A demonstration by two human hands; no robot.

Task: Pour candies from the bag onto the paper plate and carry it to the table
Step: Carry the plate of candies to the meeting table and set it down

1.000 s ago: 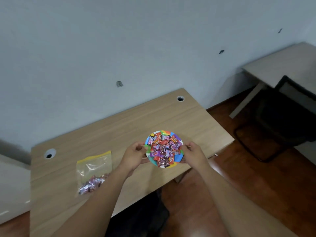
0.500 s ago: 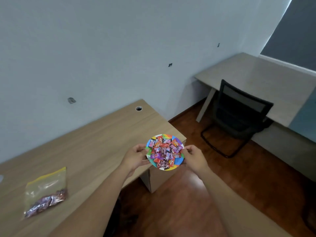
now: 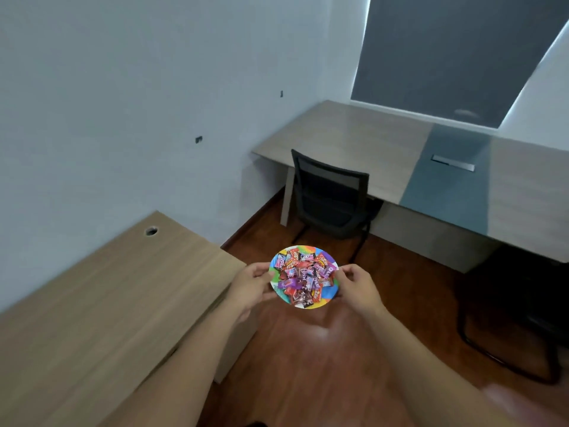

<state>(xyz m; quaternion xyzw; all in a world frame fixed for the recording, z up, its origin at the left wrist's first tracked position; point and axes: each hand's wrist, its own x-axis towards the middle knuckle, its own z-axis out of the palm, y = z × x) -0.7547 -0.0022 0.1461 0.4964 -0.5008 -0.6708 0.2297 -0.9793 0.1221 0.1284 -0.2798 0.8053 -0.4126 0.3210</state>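
A rainbow-coloured paper plate (image 3: 327, 293) heaped with several wrapped candies (image 3: 303, 277) hangs in the air above the wooden floor, just past the corner of the light wooden desk (image 3: 101, 297). My left hand (image 3: 251, 283) grips its left rim and my right hand (image 3: 357, 286) grips its right rim. The plate is level. The candy bag is out of view.
A long grey table (image 3: 363, 149) with a blue-grey band stands against the far wall under a dark window blind. A black mesh chair (image 3: 331, 195) is tucked at it. Another dark chair (image 3: 517, 309) stands at the right. Brown wood floor (image 3: 323, 365) lies between.
My view has swung right, away from the wooden desk. The plate has left the desk top and is now held over the floor. The bag has dropped out of sight at the left.
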